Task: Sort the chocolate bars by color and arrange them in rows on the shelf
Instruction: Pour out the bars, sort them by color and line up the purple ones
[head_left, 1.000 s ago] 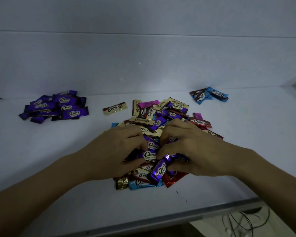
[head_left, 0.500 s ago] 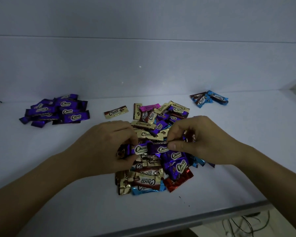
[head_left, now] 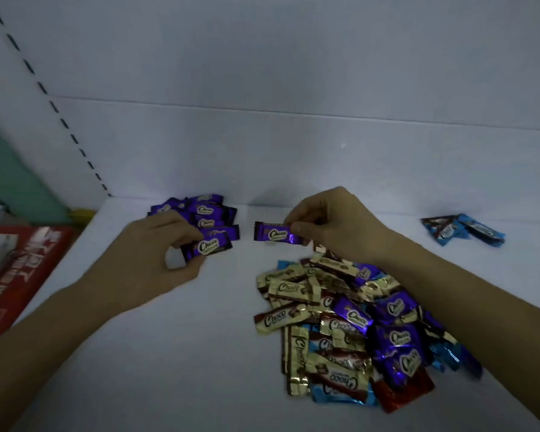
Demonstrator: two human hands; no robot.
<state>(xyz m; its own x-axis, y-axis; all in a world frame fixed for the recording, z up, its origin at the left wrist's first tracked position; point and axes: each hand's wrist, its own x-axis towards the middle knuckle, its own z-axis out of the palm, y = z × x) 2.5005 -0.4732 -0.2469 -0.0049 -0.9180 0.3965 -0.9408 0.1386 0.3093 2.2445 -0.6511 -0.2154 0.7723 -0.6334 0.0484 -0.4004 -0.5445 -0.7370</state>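
Note:
My left hand (head_left: 156,254) pinches a purple chocolate bar (head_left: 209,247) just in front of the purple pile (head_left: 205,213) at the back left of the white shelf (head_left: 175,353). To its right, my right hand (head_left: 334,226) pinches another purple bar (head_left: 275,234) by its right end, held a little above the shelf. A mixed heap (head_left: 349,332) of gold, purple, blue and red bars lies under my right forearm. A small group of blue bars (head_left: 463,229) sits at the back right.
The shelf's white back wall (head_left: 293,145) rises right behind the piles. Past the shelf's left edge lie a red printed box (head_left: 16,275) and a green surface (head_left: 16,185).
Both hands lifted out of the mixed heap, each with a purple bar, and moved left and back toward the purple pile. The view swung left.

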